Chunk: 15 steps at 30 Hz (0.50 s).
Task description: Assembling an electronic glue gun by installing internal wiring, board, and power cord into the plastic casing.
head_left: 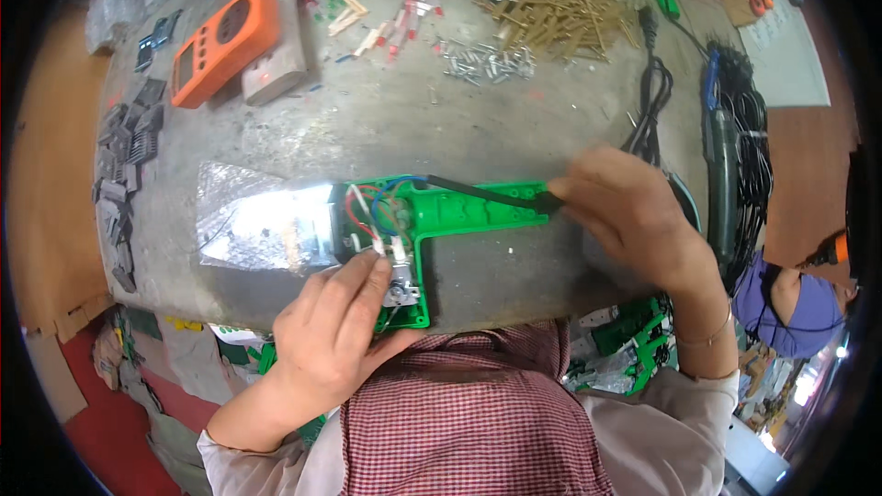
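A green plastic tool housing lies open near the front edge of the table, its handle stretching right. Red, blue and white wires and a metal switch-like part sit inside its wide end. My left hand is closed over that end, fingertips on the white connectors and thumb at the near edge. A black cord runs along the handle from the blue wires. My right hand, smeared by motion, grips the cord just past the handle's tip. Clear plastic film surrounds a shiny metal part left of the housing.
An orange multimeter rests on a white block at the far left. Grey finned pieces line the left edge. Brass rods and small screws are piled at the back. Black cables lie at the right. Another person is beyond.
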{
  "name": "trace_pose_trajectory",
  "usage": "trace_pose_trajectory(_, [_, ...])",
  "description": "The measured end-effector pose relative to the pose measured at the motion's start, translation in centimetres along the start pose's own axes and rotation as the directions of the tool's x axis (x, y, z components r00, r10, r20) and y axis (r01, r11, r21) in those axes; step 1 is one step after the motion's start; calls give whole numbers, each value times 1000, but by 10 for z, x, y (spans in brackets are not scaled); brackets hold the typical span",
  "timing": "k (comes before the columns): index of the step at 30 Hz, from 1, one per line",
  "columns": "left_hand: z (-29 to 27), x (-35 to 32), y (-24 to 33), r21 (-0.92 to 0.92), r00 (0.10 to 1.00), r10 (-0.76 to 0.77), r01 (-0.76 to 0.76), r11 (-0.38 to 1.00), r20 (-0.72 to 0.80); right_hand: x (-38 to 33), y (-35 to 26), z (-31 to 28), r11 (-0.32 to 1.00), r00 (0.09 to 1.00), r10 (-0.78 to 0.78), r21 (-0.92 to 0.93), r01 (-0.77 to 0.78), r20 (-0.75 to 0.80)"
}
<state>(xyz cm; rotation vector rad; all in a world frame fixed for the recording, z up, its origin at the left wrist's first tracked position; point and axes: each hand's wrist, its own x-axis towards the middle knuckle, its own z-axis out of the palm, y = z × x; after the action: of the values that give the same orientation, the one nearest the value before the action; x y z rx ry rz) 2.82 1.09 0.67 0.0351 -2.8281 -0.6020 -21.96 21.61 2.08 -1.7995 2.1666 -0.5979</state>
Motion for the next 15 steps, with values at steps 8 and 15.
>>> trace_pose_trajectory(8, [-2, 8, 23, 289, 997, 68, -73, 954, 27, 44, -54, 14, 988, 972, 154, 37, -150, -175])
trace_pose_trajectory(15, [-3, 13, 24, 210, 997, 10, -25, 977, 75, 73, -57, 36, 962, 993, 45, 271, -13, -112])
